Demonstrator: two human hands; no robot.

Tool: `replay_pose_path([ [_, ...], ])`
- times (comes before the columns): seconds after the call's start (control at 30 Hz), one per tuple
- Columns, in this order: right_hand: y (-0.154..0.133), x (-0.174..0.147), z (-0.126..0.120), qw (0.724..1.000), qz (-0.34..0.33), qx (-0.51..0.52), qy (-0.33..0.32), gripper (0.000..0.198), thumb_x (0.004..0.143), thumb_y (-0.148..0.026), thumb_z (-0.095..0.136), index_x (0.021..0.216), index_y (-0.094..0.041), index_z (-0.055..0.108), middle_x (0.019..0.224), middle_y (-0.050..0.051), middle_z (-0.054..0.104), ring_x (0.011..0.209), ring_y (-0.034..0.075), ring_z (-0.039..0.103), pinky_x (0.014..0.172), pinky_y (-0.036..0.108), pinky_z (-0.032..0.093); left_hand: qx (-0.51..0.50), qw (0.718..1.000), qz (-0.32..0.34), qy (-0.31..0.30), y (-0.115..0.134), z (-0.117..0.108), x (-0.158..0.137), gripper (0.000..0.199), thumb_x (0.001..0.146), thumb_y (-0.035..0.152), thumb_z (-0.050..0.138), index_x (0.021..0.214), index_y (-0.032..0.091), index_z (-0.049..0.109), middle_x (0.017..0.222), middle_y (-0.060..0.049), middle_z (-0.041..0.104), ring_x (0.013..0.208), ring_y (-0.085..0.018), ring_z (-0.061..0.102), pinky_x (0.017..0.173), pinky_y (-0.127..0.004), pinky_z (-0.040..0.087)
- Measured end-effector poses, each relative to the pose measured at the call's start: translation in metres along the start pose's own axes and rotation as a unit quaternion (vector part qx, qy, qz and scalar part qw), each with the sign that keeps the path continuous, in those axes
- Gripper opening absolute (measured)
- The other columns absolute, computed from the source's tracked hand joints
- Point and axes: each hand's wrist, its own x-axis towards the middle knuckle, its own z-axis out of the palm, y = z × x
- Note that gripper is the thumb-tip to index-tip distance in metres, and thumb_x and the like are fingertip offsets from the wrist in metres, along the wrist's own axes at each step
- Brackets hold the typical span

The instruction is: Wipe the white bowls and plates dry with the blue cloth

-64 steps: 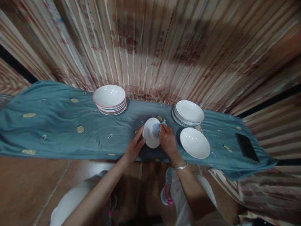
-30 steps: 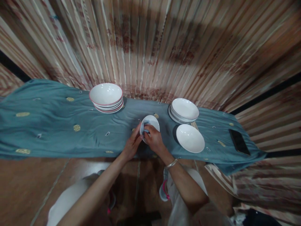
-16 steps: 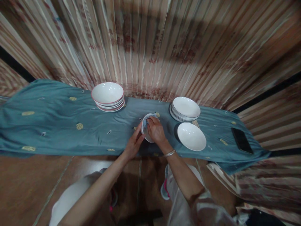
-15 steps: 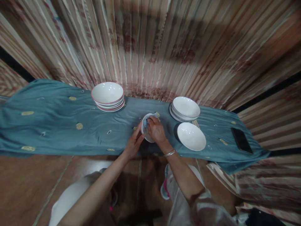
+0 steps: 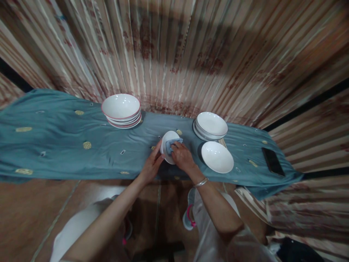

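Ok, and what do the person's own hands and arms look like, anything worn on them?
Both the left hand and the right hand are ungloved. A shiny silver bracelet circles the right wrist; no band shows on the left wrist. A pale sleeve shows near the right elbow, while no sleeve is visible on the left arm. Rings are too small to tell.

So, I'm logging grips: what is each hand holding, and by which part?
Left hand: a round white bowl, by its left edge. Right hand: a crumpled light-blue cloth, gripped part hidden.
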Motion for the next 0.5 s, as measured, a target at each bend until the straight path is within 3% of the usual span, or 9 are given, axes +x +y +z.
replay_pose_path([
  [0.27, -0.003, -0.004, -0.002, 0.994, 0.015, 0.104, -0.032, 0.025, 0.093, -0.018, 0.051, 0.111, -0.014, 0.068, 0.118, 0.015, 0.068, 0.107, 0.023, 0.064, 0.096, 0.034, 0.051, 0.017, 1.000, 0.005, 0.004, 0.002, 0.000, 0.001, 0.070, 0.092, 0.054, 0.047, 0.153, 0.023, 0.033, 0.161, -0.005, 0.033, 0.149, -0.024, 0.026, 0.123, -0.040, 0.018],
  [0.5, -0.006, 0.000, 0.007, 0.961, 0.078, 0.264, -0.002, 0.035, 0.091, -0.024, 0.058, 0.125, -0.018, 0.063, 0.122, 0.011, 0.070, 0.111, 0.022, 0.066, 0.101, 0.036, 0.049, 0.011, 1.000, -0.016, 0.002, 0.001, -0.002, 0.002, 0.071, 0.090, 0.055, 0.050, 0.153, 0.027, 0.034, 0.162, -0.002, 0.032, 0.149, -0.024, 0.026, 0.122, -0.041, 0.020],
])
